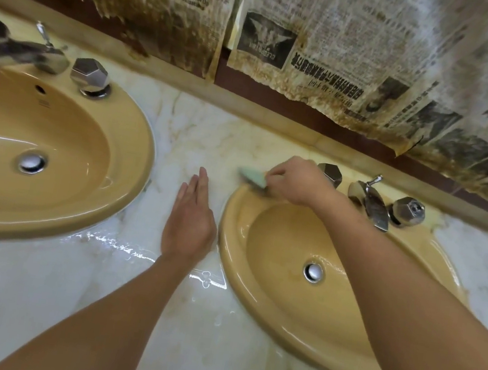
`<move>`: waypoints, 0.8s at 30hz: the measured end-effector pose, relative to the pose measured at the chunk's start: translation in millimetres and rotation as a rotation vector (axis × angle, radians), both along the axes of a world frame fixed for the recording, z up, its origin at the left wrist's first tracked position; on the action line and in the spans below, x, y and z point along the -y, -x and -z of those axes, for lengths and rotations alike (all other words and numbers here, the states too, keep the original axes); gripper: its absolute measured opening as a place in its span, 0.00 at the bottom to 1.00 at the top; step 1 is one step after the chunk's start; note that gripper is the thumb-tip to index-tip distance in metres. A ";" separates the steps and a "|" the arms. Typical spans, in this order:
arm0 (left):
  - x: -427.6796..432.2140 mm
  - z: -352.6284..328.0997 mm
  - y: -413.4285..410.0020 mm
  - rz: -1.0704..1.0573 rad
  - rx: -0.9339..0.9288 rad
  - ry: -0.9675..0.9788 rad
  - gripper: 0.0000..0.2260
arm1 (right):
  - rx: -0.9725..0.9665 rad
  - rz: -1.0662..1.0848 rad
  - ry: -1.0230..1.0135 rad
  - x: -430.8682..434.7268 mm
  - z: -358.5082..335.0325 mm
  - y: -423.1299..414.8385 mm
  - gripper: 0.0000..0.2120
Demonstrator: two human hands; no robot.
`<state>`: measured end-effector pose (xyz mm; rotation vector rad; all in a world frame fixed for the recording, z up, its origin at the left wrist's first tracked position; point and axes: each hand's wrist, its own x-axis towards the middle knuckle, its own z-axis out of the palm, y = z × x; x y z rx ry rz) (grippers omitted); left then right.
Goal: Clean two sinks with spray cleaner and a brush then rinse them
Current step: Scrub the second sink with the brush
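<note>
Two tan oval sinks are set in a pale marble counter: the left sink (134, 149) and the right sink (233, 265). My right hand (298, 182) grips a pale green brush (253, 178) and presses it on the back left rim of the right sink, beside a chrome knob (330, 174). The brush is blurred. My left hand (189, 224) lies flat on the counter between the two sinks, fingers straight and together, holding nothing. Each basin has a chrome drain: left drain (31, 162), right drain (313, 271). No spray cleaner is in view.
A chrome tap (373, 204) and second knob (408, 211) stand behind the right sink. The left sink's tap (12, 50) and knob (89, 76) are at upper left. Water pools on the counter (119, 248). Stained newspaper (320, 47) covers the wall.
</note>
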<state>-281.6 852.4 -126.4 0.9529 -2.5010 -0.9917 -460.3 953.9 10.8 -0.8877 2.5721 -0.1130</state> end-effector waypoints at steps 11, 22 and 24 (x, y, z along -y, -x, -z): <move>0.0 5.0 3.2 0.022 0.024 0.035 0.33 | -0.458 0.135 -0.173 -46.6 26.8 -15.5 0.15; -1.8 -8.8 -0.3 -0.019 -0.081 -0.108 0.25 | 0.037 -0.072 0.089 -29.2 -4.1 -60.8 0.15; -2.6 -17.2 -4.1 -0.065 -0.146 -0.157 0.24 | 0.052 -0.150 0.005 -25.5 -12.9 -65.5 0.14</move>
